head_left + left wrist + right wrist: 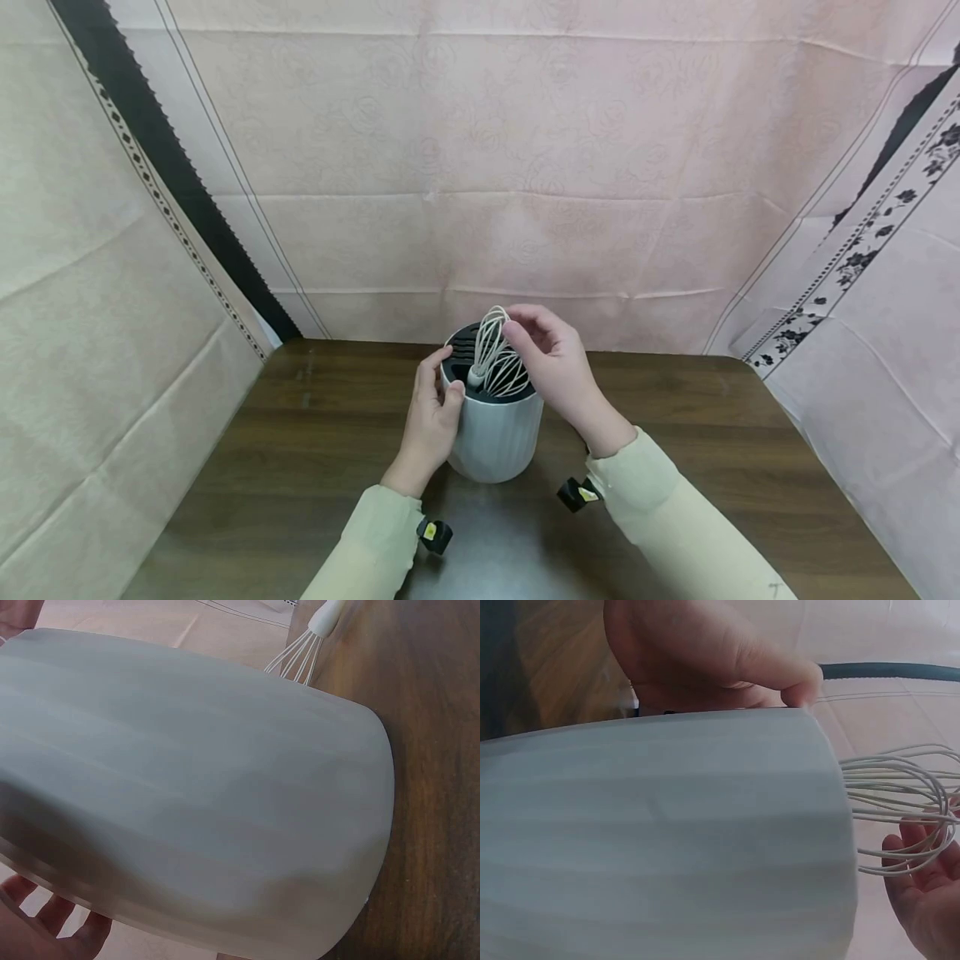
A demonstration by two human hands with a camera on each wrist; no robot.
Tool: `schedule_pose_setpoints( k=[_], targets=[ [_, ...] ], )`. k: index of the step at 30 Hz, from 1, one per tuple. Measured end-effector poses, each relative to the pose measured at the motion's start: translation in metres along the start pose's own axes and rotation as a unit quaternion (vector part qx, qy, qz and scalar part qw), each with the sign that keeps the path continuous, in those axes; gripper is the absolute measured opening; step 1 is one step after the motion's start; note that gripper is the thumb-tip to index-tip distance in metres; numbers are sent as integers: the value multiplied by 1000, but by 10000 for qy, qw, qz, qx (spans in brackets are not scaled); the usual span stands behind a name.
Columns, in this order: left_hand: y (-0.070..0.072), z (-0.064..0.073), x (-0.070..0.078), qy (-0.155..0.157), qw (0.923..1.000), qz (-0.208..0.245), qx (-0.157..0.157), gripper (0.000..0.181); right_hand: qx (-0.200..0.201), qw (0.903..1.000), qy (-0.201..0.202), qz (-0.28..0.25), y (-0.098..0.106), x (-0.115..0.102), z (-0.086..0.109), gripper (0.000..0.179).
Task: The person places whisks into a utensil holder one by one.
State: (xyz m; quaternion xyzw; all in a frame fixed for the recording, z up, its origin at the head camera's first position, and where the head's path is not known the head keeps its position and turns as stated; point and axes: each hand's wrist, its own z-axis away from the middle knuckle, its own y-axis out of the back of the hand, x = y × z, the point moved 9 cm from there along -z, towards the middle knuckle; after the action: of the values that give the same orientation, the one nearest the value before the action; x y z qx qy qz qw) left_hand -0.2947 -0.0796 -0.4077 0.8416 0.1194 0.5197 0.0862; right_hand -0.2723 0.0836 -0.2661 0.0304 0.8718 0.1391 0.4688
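A whitish ribbed utensil holder [495, 437] with a black slotted top [463, 342] stands upright on the table. A whisk [491, 350] with pale thin wires sticks out of it, wire end upward. My left hand [431, 412] grips the holder's left side, thumb and fingers at the rim. On the right, my right hand [558, 358] pinches the wires near their upper end. In the right wrist view, its fingers [930, 889] curl by the wire loops [900, 780]. A white whisk handle [326, 616] with wires shows past the holder in the left wrist view, partly hidden.
The brown wooden table [337, 500] extends on both sides of the holder. Pale patterned cloth [480, 167] hangs behind it and at both sides. A small black camera [435, 535] sits at the left wrist, another camera [576, 495] at the right.
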Motion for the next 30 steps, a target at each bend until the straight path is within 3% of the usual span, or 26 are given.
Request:
schedule_pose_setpoints(
  k=[9,17,24,30],
  targets=[
    [3,0,1,-22,10000,12,21,48,-376,9986,-130,355,-8,27,-4,24],
    [3,0,-3,37,9999,-80,50,48,-852,9893,-672,974,-17,42,1,37],
    [2,1,-1,57,10000,-44,63,47,-577,9939,-562,754,2,44,5,39],
    [0,1,1,-26,10000,-29,29,47,-282,9959,-531,683,28,27,18,31]
  ],
)
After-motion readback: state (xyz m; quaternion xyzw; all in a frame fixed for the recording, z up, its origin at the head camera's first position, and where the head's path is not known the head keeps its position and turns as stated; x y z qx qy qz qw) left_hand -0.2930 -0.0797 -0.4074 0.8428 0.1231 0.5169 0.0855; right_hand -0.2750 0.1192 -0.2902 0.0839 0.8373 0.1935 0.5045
